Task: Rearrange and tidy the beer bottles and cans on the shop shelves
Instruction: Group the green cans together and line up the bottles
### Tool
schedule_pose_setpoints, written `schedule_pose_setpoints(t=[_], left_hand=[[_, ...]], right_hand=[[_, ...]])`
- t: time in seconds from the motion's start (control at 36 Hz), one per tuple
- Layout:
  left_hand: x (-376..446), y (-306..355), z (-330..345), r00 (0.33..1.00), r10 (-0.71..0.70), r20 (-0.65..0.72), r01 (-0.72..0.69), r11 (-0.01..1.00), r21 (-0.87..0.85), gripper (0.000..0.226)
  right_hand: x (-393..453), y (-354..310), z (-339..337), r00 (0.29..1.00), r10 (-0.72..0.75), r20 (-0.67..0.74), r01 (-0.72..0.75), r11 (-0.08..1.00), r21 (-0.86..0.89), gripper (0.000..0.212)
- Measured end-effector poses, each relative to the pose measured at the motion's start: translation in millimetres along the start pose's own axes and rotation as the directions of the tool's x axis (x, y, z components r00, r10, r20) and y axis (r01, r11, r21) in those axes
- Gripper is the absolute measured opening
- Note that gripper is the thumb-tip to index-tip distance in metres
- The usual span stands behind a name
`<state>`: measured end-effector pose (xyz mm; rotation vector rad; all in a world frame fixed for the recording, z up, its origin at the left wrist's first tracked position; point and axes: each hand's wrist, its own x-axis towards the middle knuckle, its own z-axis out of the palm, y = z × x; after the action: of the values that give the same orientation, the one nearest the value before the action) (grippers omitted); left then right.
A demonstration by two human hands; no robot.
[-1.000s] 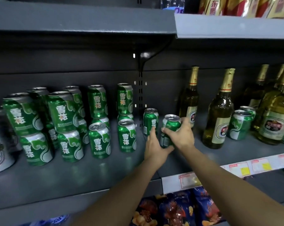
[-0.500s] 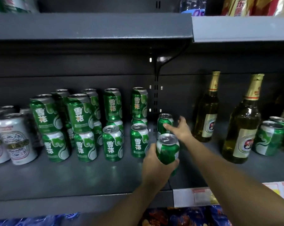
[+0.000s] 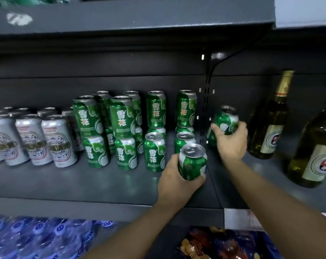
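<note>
The left hand (image 3: 177,181) grips a green can (image 3: 192,161) from the side and below, holding it upright just above the front part of the shelf (image 3: 83,182), in front of the rightmost row of green cans. The right hand (image 3: 231,141) is curled round a second can (image 3: 225,121), tilted and lifted near the slotted upright (image 3: 205,113) at the back; motion blur hides whether anything stands under it. To the left, more green cans (image 3: 121,128) stand in rows, stacked two high at the back with single cans in front. Further left sits a group of white cans (image 3: 46,141). At the right, two bottles (image 3: 270,124) with gold foil necks stand upright on the shelf, well apart from the green rows.
</note>
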<state>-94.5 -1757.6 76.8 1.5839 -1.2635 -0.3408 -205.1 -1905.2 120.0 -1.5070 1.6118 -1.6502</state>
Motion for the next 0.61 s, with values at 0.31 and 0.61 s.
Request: schedule_pose_setpoints(t=[0.31,0.61], left_hand=[[3,-24,-29,0.990,0.022,0.141,-0.023,1.000,0.004,0.054],[6,-46,-33,0.981,0.031,0.189,-0.011,0.995,-0.104,0.074]], right_hand=[[-46,-111,32,0.839,-0.199,0.506,0.139,0.978,0.153,0.083],[-57,-115,61,0.828,-0.137,0.543,0.143,0.989,0.032,0.093]])
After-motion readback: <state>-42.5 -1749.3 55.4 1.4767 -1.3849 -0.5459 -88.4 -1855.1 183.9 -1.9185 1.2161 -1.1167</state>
